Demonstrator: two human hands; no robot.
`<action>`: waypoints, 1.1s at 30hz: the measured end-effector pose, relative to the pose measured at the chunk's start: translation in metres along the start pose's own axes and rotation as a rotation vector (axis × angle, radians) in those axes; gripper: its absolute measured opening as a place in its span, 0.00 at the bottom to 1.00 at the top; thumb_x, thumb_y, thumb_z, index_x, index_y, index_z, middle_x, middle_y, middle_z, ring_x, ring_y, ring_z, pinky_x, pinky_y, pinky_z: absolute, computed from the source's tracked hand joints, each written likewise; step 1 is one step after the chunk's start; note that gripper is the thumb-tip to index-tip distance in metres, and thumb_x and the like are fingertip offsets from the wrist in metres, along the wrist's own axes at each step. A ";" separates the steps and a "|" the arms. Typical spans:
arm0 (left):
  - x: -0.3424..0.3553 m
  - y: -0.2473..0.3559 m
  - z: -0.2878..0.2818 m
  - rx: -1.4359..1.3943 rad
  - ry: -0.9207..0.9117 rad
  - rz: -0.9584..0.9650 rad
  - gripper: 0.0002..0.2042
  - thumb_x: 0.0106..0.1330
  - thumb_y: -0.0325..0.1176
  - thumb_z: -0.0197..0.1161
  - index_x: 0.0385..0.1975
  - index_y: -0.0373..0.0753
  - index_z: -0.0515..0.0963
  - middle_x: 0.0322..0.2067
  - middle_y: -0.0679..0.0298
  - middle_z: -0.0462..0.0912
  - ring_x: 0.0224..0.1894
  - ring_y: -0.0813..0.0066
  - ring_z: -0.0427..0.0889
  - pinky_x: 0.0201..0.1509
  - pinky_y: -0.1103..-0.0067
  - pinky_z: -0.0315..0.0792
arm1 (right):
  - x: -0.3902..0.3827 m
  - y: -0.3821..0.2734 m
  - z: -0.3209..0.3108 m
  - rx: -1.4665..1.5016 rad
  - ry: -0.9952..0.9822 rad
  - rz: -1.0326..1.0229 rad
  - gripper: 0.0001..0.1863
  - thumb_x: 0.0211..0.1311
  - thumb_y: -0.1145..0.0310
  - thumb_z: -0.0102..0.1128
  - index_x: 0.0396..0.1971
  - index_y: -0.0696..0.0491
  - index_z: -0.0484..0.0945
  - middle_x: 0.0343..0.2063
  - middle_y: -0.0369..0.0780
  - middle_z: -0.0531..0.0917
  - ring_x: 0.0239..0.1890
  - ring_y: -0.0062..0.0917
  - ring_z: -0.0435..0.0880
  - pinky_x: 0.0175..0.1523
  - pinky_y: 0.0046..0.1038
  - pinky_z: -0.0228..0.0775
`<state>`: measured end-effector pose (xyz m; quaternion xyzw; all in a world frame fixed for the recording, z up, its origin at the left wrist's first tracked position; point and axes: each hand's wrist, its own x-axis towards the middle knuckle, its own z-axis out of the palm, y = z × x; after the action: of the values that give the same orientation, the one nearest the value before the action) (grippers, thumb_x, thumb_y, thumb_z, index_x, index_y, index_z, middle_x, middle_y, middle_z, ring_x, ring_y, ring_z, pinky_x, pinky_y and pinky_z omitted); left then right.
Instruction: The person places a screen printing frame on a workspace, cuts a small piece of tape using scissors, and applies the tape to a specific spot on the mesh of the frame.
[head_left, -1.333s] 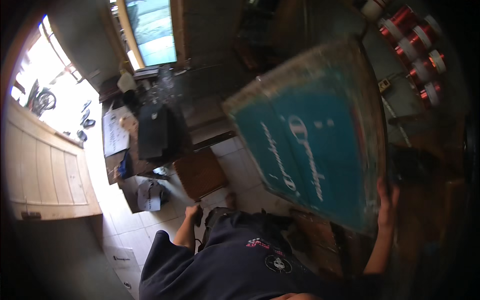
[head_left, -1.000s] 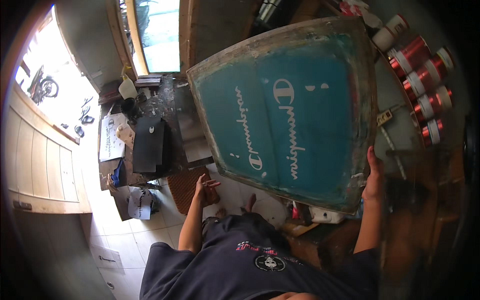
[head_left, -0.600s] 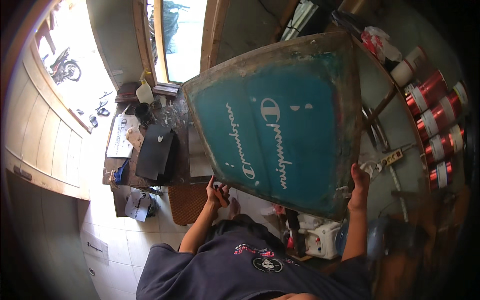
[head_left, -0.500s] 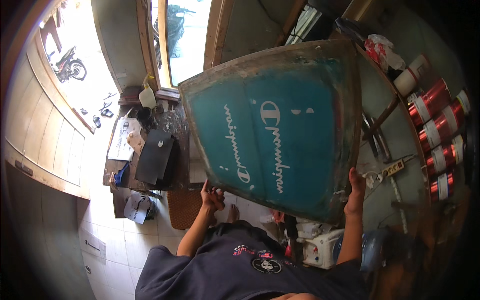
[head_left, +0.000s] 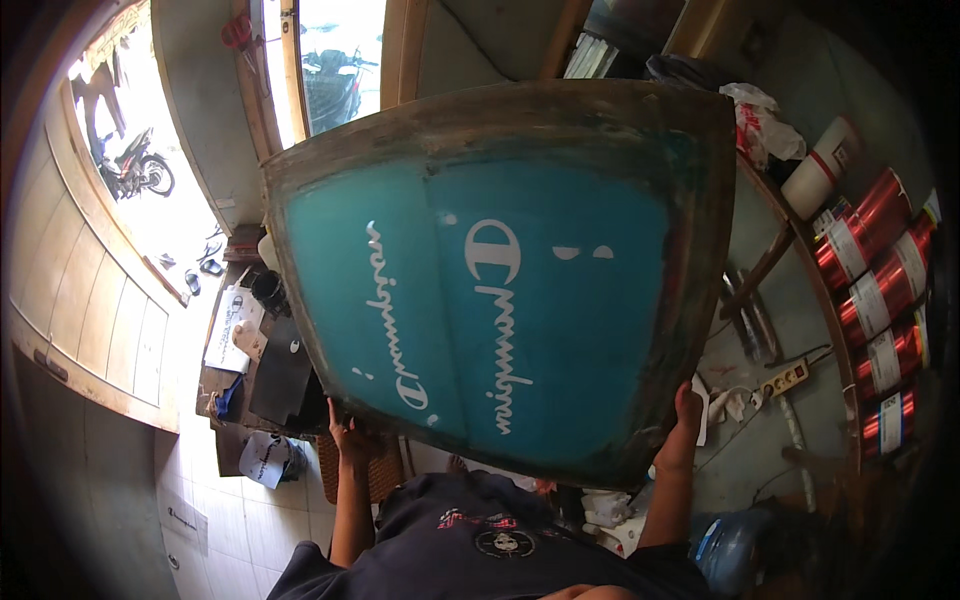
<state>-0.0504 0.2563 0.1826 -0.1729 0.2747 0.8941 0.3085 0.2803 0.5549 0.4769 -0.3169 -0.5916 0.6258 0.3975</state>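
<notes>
A large framed printing screen [head_left: 565, 355] with a dirty wooden border and teal mesh, carrying two pale script designs, is held up before me. My left hand [head_left: 348, 428] grips its lower left corner, partly hidden by the frame. On the lower right side, my right hand [head_left: 676, 430] holds the border with the thumb along it. Behind the screen's left edge, a cluttered worktable [head_left: 225, 385] shows a black folder [head_left: 277, 370], white paper sheets [head_left: 222, 345] and a black container [head_left: 267, 290].
An open wooden door [head_left: 95, 310], a motorbike [head_left: 140, 165] outside, sandals [head_left: 208, 268], a lit window [head_left: 340, 60], red-and-white cans [head_left: 870, 300] on a shelf, a power strip [head_left: 782, 378], a blue water jug [head_left: 730, 555] and a woven mat [head_left: 330, 470] surround me.
My left hand came up from low and took hold of the screen's corner. The screen moved leftward and closer, now filling more of the view and covering more of the worktable.
</notes>
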 end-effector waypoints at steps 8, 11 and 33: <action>0.002 0.000 -0.013 0.084 -0.361 0.131 0.22 0.75 0.53 0.43 0.54 0.44 0.73 0.44 0.65 0.81 0.38 0.73 0.81 0.33 0.79 0.77 | 0.012 0.014 0.009 -0.047 0.298 -0.108 0.22 0.64 0.48 0.61 0.25 0.52 0.71 0.24 0.29 0.66 0.32 0.14 0.65 0.45 0.22 0.59; 0.007 -0.003 -0.019 0.045 -0.239 0.163 0.22 0.75 0.52 0.43 0.56 0.43 0.71 0.47 0.63 0.80 0.42 0.72 0.80 0.43 0.77 0.78 | 0.018 0.008 0.007 -0.018 0.141 -0.101 0.25 0.63 0.46 0.62 0.20 0.49 0.63 0.22 0.27 0.60 0.28 0.14 0.58 0.38 0.24 0.54; 0.004 0.008 -0.020 0.265 -0.009 0.407 0.44 0.57 0.58 0.62 0.73 0.56 0.52 0.54 0.60 0.71 0.43 0.63 0.79 0.26 0.72 0.78 | 0.021 0.040 -0.023 0.101 0.004 -0.109 0.24 0.68 0.49 0.56 0.52 0.54 0.72 0.45 0.38 0.79 0.46 0.26 0.78 0.51 0.32 0.72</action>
<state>-0.0557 0.2411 0.1679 -0.0681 0.4175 0.8947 0.1433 0.2855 0.5854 0.4369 -0.2649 -0.5748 0.6317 0.4477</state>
